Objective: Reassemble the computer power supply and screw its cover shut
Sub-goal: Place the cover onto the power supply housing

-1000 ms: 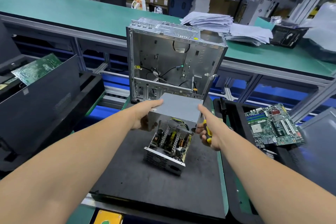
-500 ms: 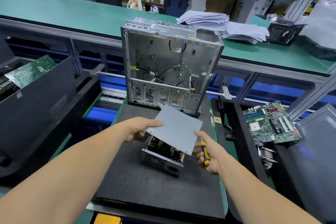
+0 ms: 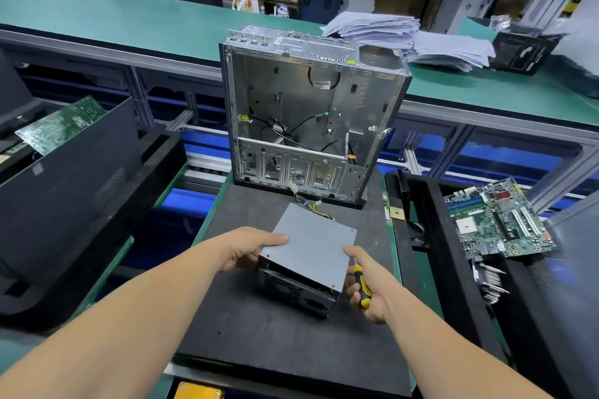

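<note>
- Roughly at the centre of the view, a computer power supply (image 3: 296,290) sits on a dark mat (image 3: 259,334) covering the work surface.
- Its flat grey metal cover (image 3: 311,244) lies over the top, with its near edge appearing slightly raised rather than fully seated.
- The left hand (image 3: 243,249) grips the cover's corner at about 9 o'clock, thumb on top and fingers curled underneath.
- The right hand (image 3: 366,285) is closed around a yellow-and-black screwdriver (image 3: 361,285), while its forefinger reaches out to touch the cover's edge at about 3 o'clock.
- The cover looks like thin, stiff sheet metal: probably light, smooth and sharp-edged, so holding it by opposite edges seems wisest.
- The body below is likely heavy and rigid; its vented side walls would give the firmest hold.
- Yellow and black wires (image 3: 312,206) trail out at 12 o'clock and look easy to pinch under the cover.
- Beyond them at 12 o'clock stands an open, empty computer case (image 3: 308,113).
- A green motherboard (image 3: 499,220) rests at about 3 o'clock, well apart.
</note>
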